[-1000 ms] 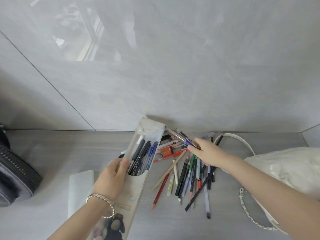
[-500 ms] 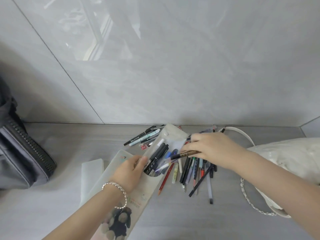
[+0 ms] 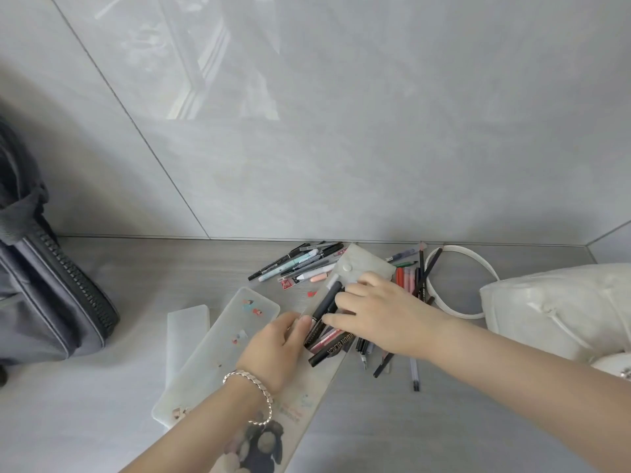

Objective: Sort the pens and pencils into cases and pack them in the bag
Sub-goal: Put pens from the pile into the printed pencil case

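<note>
My left hand (image 3: 276, 349) grips the side of a long translucent pen case (image 3: 307, 397) whose snap flap (image 3: 355, 266) is open. My right hand (image 3: 379, 319) lies over the case mouth, its fingers on several dark pens (image 3: 327, 349) half inside the case; the thumb is hidden. Loose pens (image 3: 300, 262) lie behind the case near the wall. More pens and pencils (image 3: 415, 278) stick out from beyond and under my right hand. A second frosted case with stickers (image 3: 235, 326) lies under my left hand's case.
A third white frosted case (image 3: 187, 322) lies at the left of the cases. A grey zipped backpack (image 3: 51, 302) stands at the far left. A white bag (image 3: 563, 308) with a looped handle (image 3: 478, 268) sits at the right. A tiled wall rises behind.
My right hand carried a pen from the pile to the case mouth and now lies over it. The case has tilted right over the pile, and my view has shifted.
</note>
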Action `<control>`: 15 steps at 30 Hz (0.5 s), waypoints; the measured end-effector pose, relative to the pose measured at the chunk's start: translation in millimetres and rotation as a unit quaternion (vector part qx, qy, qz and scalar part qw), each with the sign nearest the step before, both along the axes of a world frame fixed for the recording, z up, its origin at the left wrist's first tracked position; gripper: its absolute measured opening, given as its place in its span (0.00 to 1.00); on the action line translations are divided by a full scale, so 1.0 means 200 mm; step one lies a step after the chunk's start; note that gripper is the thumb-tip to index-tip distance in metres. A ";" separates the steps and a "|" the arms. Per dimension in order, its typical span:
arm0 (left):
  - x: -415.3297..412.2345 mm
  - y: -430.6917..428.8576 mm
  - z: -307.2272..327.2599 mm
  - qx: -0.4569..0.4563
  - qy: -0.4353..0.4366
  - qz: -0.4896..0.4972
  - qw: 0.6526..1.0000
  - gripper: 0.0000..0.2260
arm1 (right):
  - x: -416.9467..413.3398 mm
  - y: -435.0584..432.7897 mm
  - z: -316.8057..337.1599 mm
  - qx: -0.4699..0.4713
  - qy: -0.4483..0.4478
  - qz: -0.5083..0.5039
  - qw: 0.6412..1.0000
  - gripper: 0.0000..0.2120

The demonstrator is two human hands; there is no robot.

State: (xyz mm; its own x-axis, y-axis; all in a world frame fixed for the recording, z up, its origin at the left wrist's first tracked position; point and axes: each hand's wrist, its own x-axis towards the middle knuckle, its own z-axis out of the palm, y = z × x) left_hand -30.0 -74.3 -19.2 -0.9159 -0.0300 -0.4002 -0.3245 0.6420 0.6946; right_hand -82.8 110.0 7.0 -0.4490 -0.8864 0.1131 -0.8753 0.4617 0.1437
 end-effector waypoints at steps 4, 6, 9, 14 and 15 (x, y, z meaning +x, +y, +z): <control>0.00 -0.01 0.01 -0.014 0.009 0.036 0.999 0.15 | 0.01 0.02 0.03 -0.036 -0.073 -0.077 0.994 0.08; -0.01 -0.02 0.01 0.000 0.013 0.075 0.997 0.15 | 0.01 0.03 0.06 -0.082 -0.132 -0.191 0.969 0.09; -0.02 -0.03 0.00 0.005 0.018 0.113 0.993 0.17 | -0.01 0.03 0.12 -0.166 -0.335 -0.345 0.861 0.11; -0.02 0.00 -0.01 0.000 0.001 0.098 0.995 0.16 | 0.01 -0.01 0.08 -0.448 -0.515 -0.427 0.593 0.10; -0.01 0.01 -0.01 0.001 0.001 0.094 0.996 0.16 | 0.03 -0.03 0.07 -0.457 -0.532 -0.425 0.572 0.10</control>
